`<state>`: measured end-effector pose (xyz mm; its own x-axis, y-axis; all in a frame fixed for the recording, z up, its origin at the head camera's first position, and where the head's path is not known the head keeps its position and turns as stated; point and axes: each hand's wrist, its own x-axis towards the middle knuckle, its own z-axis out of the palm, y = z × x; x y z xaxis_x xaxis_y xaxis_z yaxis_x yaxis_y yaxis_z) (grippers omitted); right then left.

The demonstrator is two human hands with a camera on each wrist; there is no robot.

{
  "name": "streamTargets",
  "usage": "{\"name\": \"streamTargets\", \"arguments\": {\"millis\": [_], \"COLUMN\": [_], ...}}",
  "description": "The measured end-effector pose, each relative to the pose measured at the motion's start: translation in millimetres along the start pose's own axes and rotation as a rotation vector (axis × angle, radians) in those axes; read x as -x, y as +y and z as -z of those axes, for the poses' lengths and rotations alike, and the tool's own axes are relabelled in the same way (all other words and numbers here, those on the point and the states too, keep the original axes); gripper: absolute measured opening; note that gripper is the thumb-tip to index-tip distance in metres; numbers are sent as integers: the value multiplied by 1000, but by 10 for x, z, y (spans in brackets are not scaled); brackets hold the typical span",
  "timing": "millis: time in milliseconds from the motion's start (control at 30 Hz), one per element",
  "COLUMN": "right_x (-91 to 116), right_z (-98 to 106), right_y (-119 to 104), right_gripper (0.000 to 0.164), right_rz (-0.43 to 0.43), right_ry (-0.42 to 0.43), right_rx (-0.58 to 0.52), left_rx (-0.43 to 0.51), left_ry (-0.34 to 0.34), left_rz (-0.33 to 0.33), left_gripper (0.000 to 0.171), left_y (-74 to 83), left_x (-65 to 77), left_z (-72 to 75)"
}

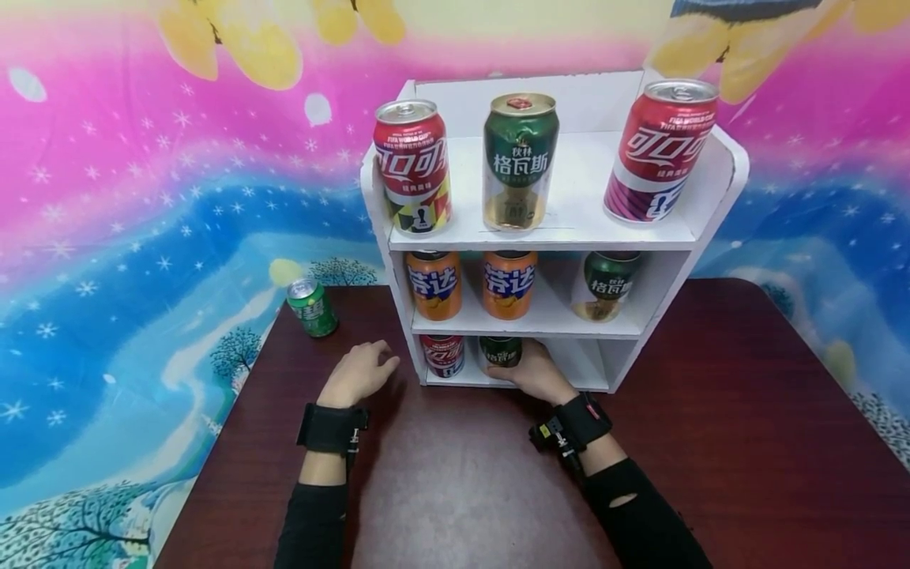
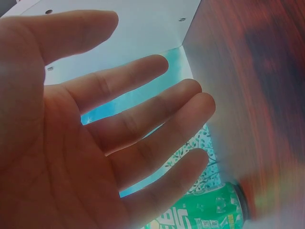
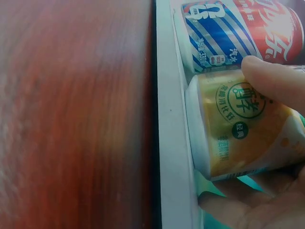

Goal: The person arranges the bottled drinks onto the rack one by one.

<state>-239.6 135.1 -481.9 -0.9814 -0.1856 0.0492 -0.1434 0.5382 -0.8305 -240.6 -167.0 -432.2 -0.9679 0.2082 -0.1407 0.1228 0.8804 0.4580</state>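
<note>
On the bottom shelf my right hand (image 1: 538,371) grips a green-and-gold drink can (image 3: 243,126), thumb on one side and fingers round the other. The can's base is at the shelf's front edge in the right wrist view. Close beside it stands a red cola can (image 1: 443,355), whose blue-striped lower part shows in the right wrist view. My left hand (image 1: 359,374) hovers over the table left of the shelf, its fingers spread and holding nothing in the left wrist view. Nearest to it, a green can (image 1: 313,308) stands at the table's back left.
The white three-tier shelf (image 1: 540,237) holds two red cola cans and a green-and-gold can (image 1: 521,162) on top. Its middle tier has two orange soda cans (image 1: 509,286) and another green-and-gold can (image 1: 604,286). A dark wooden table (image 1: 455,482) lies under it, a printed backdrop behind.
</note>
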Motion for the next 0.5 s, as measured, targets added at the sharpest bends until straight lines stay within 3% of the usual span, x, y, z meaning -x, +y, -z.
{"name": "streamTargets", "arguments": {"millis": [500], "right_x": [0], "right_z": [-52], "right_y": [-41], "right_gripper": [83], "right_rz": [-49], "right_ry": [48], "right_rx": [5], "left_rx": [0], "left_ry": [-3], "left_rz": [13], "left_gripper": [49], "left_y": [10], "left_x": [1], "left_z": [0]}}
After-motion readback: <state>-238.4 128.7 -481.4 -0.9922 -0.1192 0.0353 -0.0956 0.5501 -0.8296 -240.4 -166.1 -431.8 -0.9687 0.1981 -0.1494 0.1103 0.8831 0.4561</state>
